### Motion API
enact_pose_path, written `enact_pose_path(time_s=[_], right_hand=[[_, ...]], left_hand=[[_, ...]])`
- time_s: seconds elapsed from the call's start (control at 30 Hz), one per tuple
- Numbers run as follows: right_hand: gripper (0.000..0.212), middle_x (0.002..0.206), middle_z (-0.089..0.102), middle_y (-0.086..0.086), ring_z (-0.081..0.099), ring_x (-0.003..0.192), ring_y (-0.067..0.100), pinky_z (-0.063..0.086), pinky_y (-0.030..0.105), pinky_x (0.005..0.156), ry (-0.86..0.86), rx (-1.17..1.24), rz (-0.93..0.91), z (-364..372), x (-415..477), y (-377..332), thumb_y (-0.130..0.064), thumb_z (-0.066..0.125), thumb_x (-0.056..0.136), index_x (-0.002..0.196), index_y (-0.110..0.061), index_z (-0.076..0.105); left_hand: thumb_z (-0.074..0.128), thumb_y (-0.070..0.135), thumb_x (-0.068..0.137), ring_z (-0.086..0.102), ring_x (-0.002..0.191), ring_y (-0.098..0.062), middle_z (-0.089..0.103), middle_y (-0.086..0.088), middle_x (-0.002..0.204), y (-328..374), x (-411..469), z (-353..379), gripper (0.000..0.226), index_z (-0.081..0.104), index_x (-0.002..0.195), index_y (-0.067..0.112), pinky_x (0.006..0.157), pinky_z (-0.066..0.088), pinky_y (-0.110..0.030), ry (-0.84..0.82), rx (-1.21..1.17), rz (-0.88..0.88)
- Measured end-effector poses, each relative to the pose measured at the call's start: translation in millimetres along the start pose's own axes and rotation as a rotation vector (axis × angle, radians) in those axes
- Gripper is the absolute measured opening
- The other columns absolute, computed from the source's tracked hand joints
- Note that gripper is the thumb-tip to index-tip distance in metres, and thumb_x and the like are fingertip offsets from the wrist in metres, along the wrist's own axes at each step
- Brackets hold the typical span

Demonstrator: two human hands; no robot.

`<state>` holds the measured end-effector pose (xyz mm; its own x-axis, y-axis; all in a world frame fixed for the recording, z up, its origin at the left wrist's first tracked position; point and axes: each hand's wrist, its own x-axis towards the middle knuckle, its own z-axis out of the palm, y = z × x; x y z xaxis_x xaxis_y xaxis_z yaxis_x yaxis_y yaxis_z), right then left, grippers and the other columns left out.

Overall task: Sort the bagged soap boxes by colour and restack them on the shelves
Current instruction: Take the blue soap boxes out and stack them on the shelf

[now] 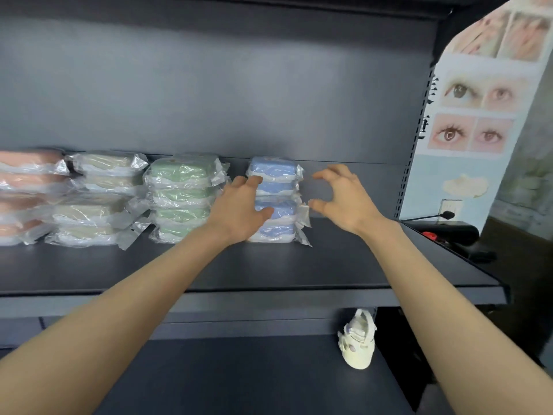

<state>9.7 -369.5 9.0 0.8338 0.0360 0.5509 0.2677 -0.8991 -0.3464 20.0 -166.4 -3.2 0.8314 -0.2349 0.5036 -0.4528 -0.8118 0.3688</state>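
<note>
Soap boxes [179, 173] sealed in crinkled clear plastic bags stand in four stacks along the back of a dark grey shelf [329, 265], one colour to each stack. From left to right there is a pink stack [27, 193], partly cut off at the left edge of view, then a cream stack [95, 199], a green stack [182, 205] and a blue stack [278, 205]. Each stack appears to be four boxes high. The boxes are flat with rounded corners, and loose bag ends stick out at their sides.

The person reaches in with both bare arms. The left hand [239, 211] lies against the blue stack's left front, fingers over the upper boxes and thumb on the third box down. Its grip is broad and loose, touching rather than clasping. The right hand [344, 199] hovers just right of the same stack. Its grip is a wide C of curved fingers and thumb, holding nothing. The thumb tip is just beside a bag end; whether they touch cannot be told. The blue stack sits between the two hands.

On the lower shelf [239, 369] stands one small cream-white object with a loop handle [357, 339]. At right hangs one poster of eye photographs [478, 115].
</note>
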Motion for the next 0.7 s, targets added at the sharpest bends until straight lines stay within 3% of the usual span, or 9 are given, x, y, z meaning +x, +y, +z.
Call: enact_pose_path(time_s=[0.27,0.47,0.57,0.7], right_hand=[[0.051,0.152,0.026,0.004,0.027,0.137,0.025,0.034,0.041,0.105,0.078,-0.025,-0.089,-91,-116,2,-0.03,0.064,0.09,0.138,-0.022,0.047],[0.05,0.15,0.027,0.002,0.03,0.136,0.023,0.037,0.043,0.102,0.084,0.007,-0.06,-129,-204,20,-0.031,0.064,0.09,0.137,-0.021,0.048],[0.051,0.15,0.028,0.001,0.029,0.135,0.021,0.034,0.038,0.103,0.071,0.006,-0.023,-136,-255,34,-0.03,0.064,0.09,0.137,-0.02,0.048],[0.052,0.15,0.029,0.002,0.03,0.135,0.022,0.036,0.04,0.104,0.016,-0.058,0.045,-137,-330,59,-0.03,0.064,0.09,0.138,-0.019,0.047]], left_hand=[[0.058,0.038,0.09,0.039,0.123,-0.027,0.047,-0.005,0.133,103,-107,-40,0.056,0.041,0.14,0.02,0.101,0.027,-0.038,0.216,0.158,0.121],[0.057,0.04,0.089,0.036,0.126,-0.025,0.046,-0.005,0.134,157,-181,-29,0.057,0.043,0.139,0.019,0.103,0.019,-0.035,0.217,0.194,0.205],[0.056,0.04,0.089,0.038,0.124,-0.025,0.047,-0.004,0.132,181,-216,-12,0.055,0.044,0.138,0.019,0.103,0.019,-0.034,0.186,0.172,0.234],[0.057,0.039,0.09,0.039,0.125,-0.027,0.048,-0.005,0.132,207,-270,26,0.054,0.045,0.138,0.017,0.104,0.02,-0.035,0.096,0.111,0.266]])
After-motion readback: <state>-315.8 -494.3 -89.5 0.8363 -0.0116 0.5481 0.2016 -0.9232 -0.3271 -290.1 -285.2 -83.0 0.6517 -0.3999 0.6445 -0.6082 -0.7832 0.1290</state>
